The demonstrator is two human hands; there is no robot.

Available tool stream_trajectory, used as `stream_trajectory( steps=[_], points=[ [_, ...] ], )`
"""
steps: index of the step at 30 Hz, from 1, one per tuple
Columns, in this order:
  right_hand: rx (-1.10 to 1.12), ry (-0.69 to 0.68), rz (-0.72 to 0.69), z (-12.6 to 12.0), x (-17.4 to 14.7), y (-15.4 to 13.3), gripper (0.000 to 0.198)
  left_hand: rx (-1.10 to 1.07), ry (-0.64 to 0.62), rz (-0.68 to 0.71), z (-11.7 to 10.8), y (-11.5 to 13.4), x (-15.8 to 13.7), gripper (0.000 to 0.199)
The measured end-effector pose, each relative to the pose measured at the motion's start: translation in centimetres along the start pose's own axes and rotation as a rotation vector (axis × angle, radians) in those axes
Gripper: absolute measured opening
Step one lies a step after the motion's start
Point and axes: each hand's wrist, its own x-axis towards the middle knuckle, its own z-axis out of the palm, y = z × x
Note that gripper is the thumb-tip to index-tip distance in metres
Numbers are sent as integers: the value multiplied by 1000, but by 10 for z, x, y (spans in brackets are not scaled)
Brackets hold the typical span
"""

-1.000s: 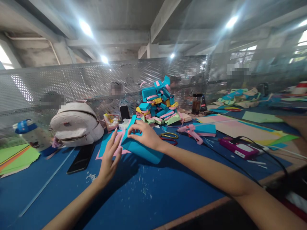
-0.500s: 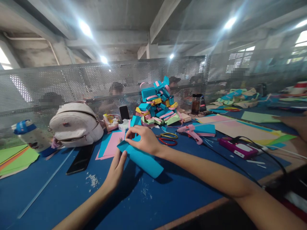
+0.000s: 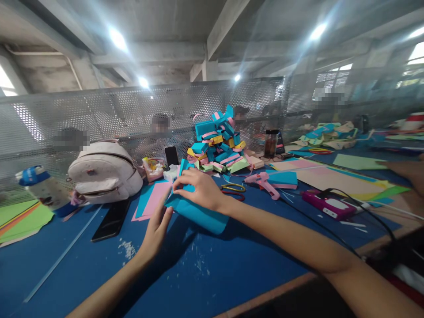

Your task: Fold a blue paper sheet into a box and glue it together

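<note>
Hands met at folded blue paper (image 3: 200, 217): the right hand (image 3: 201, 191) pinched its upper edge, while the left hand's (image 3: 156, 227) thumb and fingers bracketed its left end, whether gripping unclear. Its long axis ran rightward and slightly nearer, under the right hand; beyond them rose the paper pile (image 3: 217, 140).

Grey concrete ceiling (image 3: 162, 22), crossed by beams (image 3: 228, 26); bright lamps (image 3: 118, 39) glare overhead. Perforated metal screen (image 3: 126, 101) along far side of blue-topped table (image 3: 238, 269). Daylit windows (image 3: 416, 54) far right; pale pipe (image 3: 36, 53) on wall (image 3: 36, 73), far left.
</note>
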Motion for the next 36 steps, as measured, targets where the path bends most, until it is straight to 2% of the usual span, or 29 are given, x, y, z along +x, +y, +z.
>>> stream_trajectory(
  steps=[8,11,16,19,20,22,24,27,32,36],
  points=[
    [-132,-140,-153,11,-6,-2,3,120,-62,135,-5,-4,2,34],
    [-116,-165,-144,14,-7,-3,4,142,-97,153,-9,-6,5,31],
    [205,-82,-31,11,-1,10,9,63,7,25,-13,-18,13,35],
    [397,85,156,12,3,36,9,-40,116,-85,-16,-27,18,44],
    [426,155,248,14,4,47,11,-84,150,-119,-17,-30,20,47],
    [427,210,348,19,2,70,17,-176,201,-166,-20,-33,23,49],
    [432,202,417,27,-1,90,24,-264,232,-181,-22,-33,26,45],
    [475,112,499,38,-8,106,28,-370,254,-180,-23,-32,28,37],
    [610,-18,589,48,-11,106,25,-469,233,-186,-21,-30,27,31],
    [721,13,667,51,-12,108,24,-502,208,-199,-19,-30,25,30]
  ],
)
